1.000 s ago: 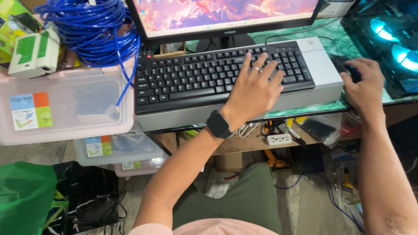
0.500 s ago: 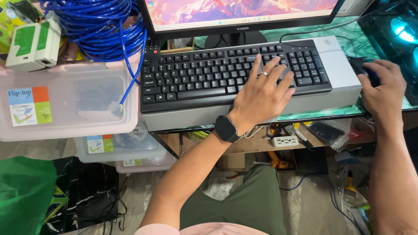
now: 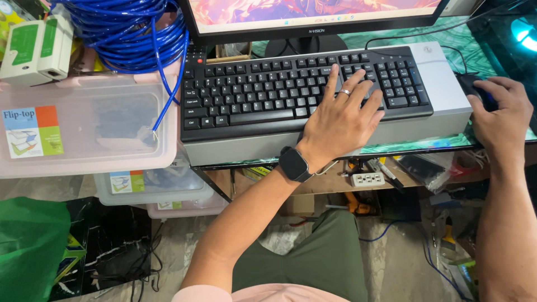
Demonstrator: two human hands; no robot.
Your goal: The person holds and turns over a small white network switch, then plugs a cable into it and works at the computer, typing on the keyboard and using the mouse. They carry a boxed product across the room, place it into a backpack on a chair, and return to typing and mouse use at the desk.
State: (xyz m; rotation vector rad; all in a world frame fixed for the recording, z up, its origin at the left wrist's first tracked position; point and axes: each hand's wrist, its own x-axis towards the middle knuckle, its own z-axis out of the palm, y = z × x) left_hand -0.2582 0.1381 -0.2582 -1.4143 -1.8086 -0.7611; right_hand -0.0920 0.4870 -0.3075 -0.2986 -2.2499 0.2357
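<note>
My left hand (image 3: 342,120) lies spread on the right half of a black keyboard (image 3: 251,95), fingers apart on the keys, a ring on one finger and a dark watch (image 3: 293,164) on the wrist. The keyboard rests on a flat grey box (image 3: 447,100) on a glass desk. Off to the right, my right hand (image 3: 500,112) is cupped over a black mouse (image 3: 472,86), which is mostly hidden under it. A monitor (image 3: 313,14) stands behind the keyboard.
A coil of blue cable (image 3: 131,33) lies on clear plastic flip-top boxes (image 3: 84,128) at the left, beside a green-and-white tester (image 3: 36,50). A green bag (image 3: 31,246) sits on the floor. A lit computer case (image 3: 517,31) stands at the right. Tools and a power strip (image 3: 366,179) lie under the desk.
The view has shifted, so the desk sits lower and further right in frame. My left hand stays on the keyboard's right half and my right hand stays on the mouse.
</note>
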